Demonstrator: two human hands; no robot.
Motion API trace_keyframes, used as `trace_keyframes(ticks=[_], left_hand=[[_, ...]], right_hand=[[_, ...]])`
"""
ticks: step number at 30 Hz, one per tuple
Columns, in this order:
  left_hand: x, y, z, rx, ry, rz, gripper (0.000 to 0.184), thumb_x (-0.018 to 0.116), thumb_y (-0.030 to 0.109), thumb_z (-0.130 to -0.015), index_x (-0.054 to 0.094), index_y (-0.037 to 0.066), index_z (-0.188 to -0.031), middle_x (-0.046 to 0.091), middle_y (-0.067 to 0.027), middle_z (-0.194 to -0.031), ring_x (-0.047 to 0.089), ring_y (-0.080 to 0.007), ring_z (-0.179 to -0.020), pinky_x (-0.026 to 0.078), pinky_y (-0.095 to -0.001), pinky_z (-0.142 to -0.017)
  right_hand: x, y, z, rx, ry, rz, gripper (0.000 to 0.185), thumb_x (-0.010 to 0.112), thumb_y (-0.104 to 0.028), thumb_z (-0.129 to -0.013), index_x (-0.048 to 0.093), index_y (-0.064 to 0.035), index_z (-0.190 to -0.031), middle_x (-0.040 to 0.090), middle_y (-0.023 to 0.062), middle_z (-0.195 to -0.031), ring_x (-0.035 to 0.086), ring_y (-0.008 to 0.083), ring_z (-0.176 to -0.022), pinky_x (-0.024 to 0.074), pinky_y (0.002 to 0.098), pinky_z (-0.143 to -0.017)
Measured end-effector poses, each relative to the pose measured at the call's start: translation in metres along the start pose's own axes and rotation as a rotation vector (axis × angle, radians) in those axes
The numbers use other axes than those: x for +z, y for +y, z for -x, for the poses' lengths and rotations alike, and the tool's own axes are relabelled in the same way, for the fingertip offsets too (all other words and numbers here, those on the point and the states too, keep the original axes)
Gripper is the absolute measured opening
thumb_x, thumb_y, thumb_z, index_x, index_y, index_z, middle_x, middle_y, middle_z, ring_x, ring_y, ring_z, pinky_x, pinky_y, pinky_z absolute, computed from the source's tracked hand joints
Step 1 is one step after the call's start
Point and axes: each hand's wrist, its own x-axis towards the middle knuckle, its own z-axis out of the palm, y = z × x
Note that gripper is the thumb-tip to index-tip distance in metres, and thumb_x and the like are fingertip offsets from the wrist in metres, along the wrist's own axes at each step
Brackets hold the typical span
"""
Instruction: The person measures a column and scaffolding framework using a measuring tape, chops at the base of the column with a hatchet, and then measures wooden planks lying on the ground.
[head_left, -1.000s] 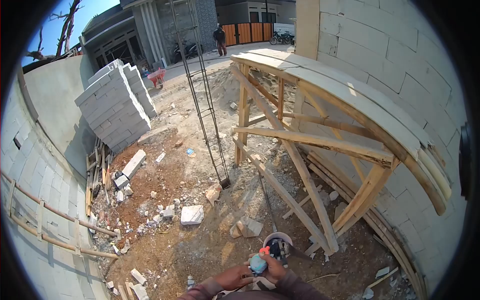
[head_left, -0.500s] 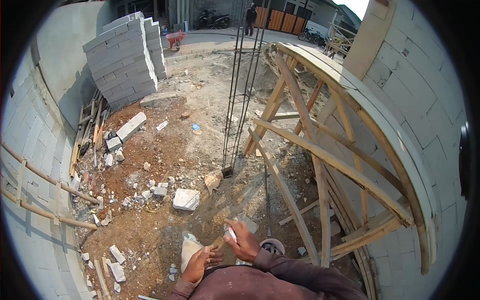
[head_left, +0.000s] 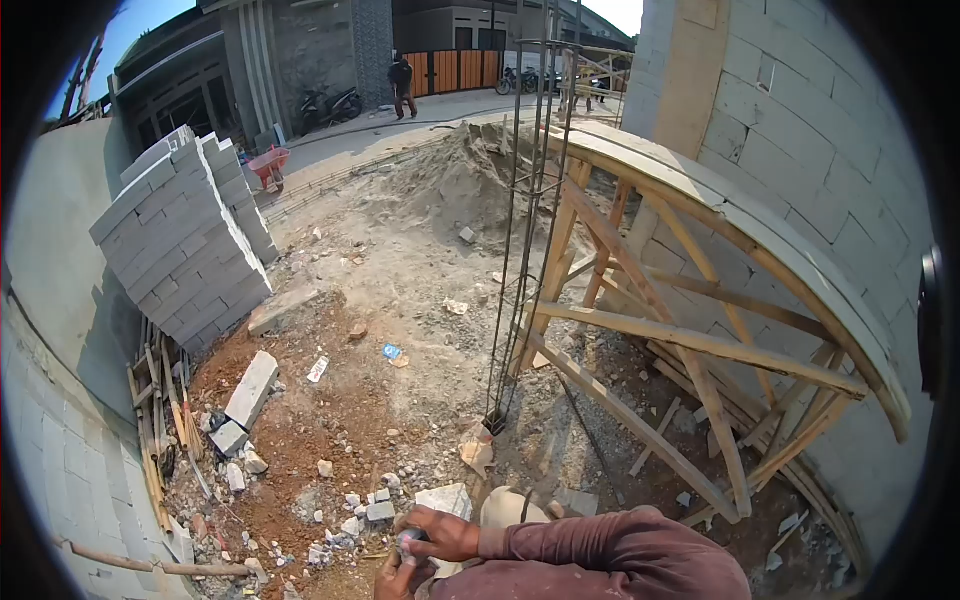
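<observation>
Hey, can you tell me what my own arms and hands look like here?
A long, dusty maroon sleeve, creased along the arm, reaches your right wrist. The right hand and left hand both look gloveless. The left sleeve is out of view.

Right grip beside left grip

on my feed i see room forward over the dirt ground; a white block sits just past the right hand; rebar column and timber frame bar the right.
</observation>
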Motion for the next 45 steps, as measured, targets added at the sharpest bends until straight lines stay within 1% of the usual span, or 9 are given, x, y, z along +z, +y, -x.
trace_keyframes(ticks=[1,2,5,10,19,25,26,36,45], left_hand=[[-0.012,0.02,-0.005,0.006,0.009,-0.104,0.041,0.052,0.024,-0.098,0.049,-0.003,-0.129,0.053,-0.0135,-0.128,0.057,-0.0226,-0.11,0.046,-0.0359,-0.095],[-0.017,0.047,-0.012,0.487,-0.118,-0.496,0.036,0.053,0.022,-0.097,0.054,-0.002,-0.124,0.056,-0.0112,-0.122,0.058,-0.0225,-0.104,0.046,-0.0346,-0.091],[-0.062,0.075,-0.054,0.307,-0.21,-0.603,0.033,0.055,0.018,-0.095,0.056,-0.002,-0.121,0.06,-0.0108,-0.117,0.058,-0.0223,-0.101,0.046,-0.0346,-0.089],[-0.086,0.151,-0.12,0.148,-0.213,-0.592,0.037,0.064,0.017,-0.089,0.058,-0.002,-0.12,0.063,-0.0122,-0.111,0.058,-0.0217,-0.101,0.046,-0.0348,-0.089],[-0.117,0.278,-0.369,0.099,-0.172,-0.595,0.029,0.062,0.016,-0.089,0.057,0.0,-0.112,0.062,-0.0105,-0.104,0.059,-0.02,-0.094,0.048,-0.0335,-0.085],[-0.102,0.396,-0.55,0.101,-0.235,-0.588,0.024,0.062,0.016,-0.089,0.056,0.001,-0.107,0.061,-0.0094,-0.099,0.059,-0.0188,-0.09,0.049,-0.0327,-0.082],[-0.095,0.412,-0.577,0.095,-0.262,-0.58,0.023,0.062,0.016,-0.089,0.056,0.002,-0.106,0.061,-0.0092,-0.098,0.059,-0.0186,-0.089,0.049,-0.0325,-0.082],[0.016,0.531,-0.869,0.007,-0.625,-0.617,0.015,0.06,0.015,-0.089,0.055,0.004,-0.097,0.06,-0.0073,-0.09,0.06,-0.0166,-0.082,0.051,-0.0311,-0.077],[0.208,0.691,-1.147,0.09,-1.065,-0.605,0.01,0.059,0.014,-0.089,0.053,0.006,-0.089,0.059,-0.0056,-0.083,0.06,-0.0148,-0.075,0.052,-0.0298,-0.074]], right_hand=[[-0.007,0.001,-0.018,-0.009,-0.011,-0.036,0.04,0.055,-0.036,-0.094,0.054,-0.0034,-0.118,0.056,0.0168,-0.109,0.057,0.0295,-0.101,0.0465,0.0369,-0.083],[-0.019,-0.012,-0.034,0.098,-0.113,-0.203,0.039,0.056,-0.039,-0.093,0.055,-0.0033,-0.111,0.059,0.0135,-0.101,0.058,0.0238,-0.095,0.0464,0.0363,-0.081],[-0.02,0.005,-0.076,-0.007,-0.079,-0.152,0.041,0.055,-0.041,-0.094,0.057,-0.003,-0.109,0.061,0.0119,-0.096,0.058,0.0192,-0.09,0.0463,0.0351,-0.078],[-0.054,0.043,-0.164,0.167,-0.457,-0.558,0.058,0.05,-0.044,-0.096,0.052,0.0047,-0.127,0.062,0.0164,-0.113,0.057,0.0216,-0.104,0.0455,0.0348,-0.092],[-0.17,0.145,-0.358,0.004,-0.32,-0.465,0.055,0.05,-0.045,-0.092,0.057,0.0033,-0.118,0.064,0.0186,-0.097,0.06,0.0263,-0.089,0.0473,0.0399,-0.08],[-0.312,0.208,-0.497,0.142,-0.221,-0.095,0.059,0.053,-0.049,-0.092,0.057,0.0036,-0.117,0.06,0.0243,-0.113,0.059,0.034,-0.104,0.0453,0.0394,-0.089],[-0.332,0.212,-0.505,0.081,-0.059,-0.129,0.062,0.052,-0.054,-0.091,0.06,0.0036,-0.111,0.063,0.0244,-0.1,0.06,0.0361,-0.097,0.0456,0.0426,-0.084],[-0.486,0.315,-0.548,0.284,0.407,-0.244,0.053,0.052,-0.046,-0.093,0.055,-0.0001,-0.12,0.062,0.02,-0.111,0.057,0.0313,-0.107,0.0429,0.0387,-0.092],[-0.605,0.478,-0.539,0.933,0.69,-0.211,0.047,0.054,-0.048,-0.09,0.063,-0.002,-0.099,0.062,0.0158,-0.087,0.06,0.0257,-0.083,0.045,0.0376,-0.075]])
